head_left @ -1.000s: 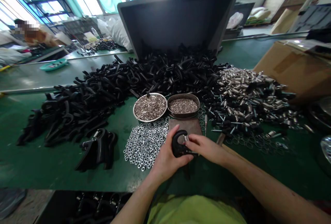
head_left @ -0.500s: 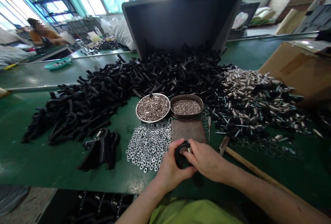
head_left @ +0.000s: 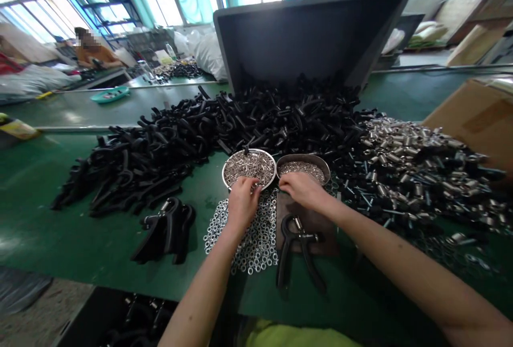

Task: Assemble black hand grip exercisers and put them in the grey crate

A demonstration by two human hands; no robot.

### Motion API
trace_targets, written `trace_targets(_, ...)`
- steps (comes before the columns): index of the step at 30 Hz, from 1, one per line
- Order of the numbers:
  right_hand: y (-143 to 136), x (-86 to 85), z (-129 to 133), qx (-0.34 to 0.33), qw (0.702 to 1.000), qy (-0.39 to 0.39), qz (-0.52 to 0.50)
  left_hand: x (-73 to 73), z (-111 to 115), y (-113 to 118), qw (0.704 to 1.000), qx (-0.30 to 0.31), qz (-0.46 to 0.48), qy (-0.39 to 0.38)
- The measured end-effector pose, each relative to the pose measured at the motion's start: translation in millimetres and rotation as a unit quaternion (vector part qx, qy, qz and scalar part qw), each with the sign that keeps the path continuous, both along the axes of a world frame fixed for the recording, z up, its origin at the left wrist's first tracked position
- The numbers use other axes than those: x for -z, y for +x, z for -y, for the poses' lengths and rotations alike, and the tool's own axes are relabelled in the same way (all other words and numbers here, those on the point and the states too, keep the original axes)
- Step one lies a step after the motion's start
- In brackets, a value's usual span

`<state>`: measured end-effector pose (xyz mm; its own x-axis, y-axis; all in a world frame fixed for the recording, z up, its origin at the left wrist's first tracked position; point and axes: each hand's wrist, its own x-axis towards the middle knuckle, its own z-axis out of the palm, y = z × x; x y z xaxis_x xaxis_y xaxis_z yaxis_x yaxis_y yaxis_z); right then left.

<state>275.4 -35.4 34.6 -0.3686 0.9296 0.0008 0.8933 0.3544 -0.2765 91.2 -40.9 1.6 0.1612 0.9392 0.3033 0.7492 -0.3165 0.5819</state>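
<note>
My left hand [head_left: 242,201] reaches to the near rim of a round dish [head_left: 225,181] of small metal pins, thumb and fingers pinched together. Whatever lies between those fingertips is too small to make out. At the oval metal tin [head_left: 326,169] of tiny metal parts, my right hand [head_left: 302,189] dips in at the near left side, fingers drawn together and their tips partly hidden. Below my hands, a black hand grip strengthener [head_left: 284,253] with a coil spring lies with its handles spread, its top on a flat metal plate [head_left: 323,218]. Loose nuts [head_left: 256,253] spread beneath my left forearm.
Black handles [head_left: 160,144] are heaped across the bench before a tipped grey bin [head_left: 312,42]. Springs and bolts [head_left: 412,160] pile up at right beside a cardboard box [head_left: 473,117]. More assembled grips [head_left: 170,232] stand at left. A co-worker [head_left: 94,53] sits far left.
Both hands have let go of the hand grip strengthener, which now lies on the plate and bench. My left hand moved up to the pin dish, my right to the oval tin. The view shifted slightly.
</note>
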Motion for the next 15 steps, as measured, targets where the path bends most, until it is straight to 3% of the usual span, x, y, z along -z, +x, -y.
trace_targets(3,-30.9,5.0,-29.4,0.001,0.998,0.046,-0.04,-3.9,-26.1,-17.0,0.993,-0.058,-0.102,0.012)
trace_targets(7,-55.1,15.4,-49.2,0.011,0.997,0.051,-0.049,-2.3,-35.7,-15.4,0.987,-0.053,-0.15,0.0)
trace_targets(11,-55.6,14.0,-53.1,0.03,0.995,0.055,-0.072,-3.0,-39.4,-12.2,0.991,-0.066,-0.118,0.008)
trace_targets(15,-36.0,3.5,-37.3,0.05,0.991,0.052,-0.117,-9.7,-44.4,-17.3,0.994,-0.104,-0.018,0.014)
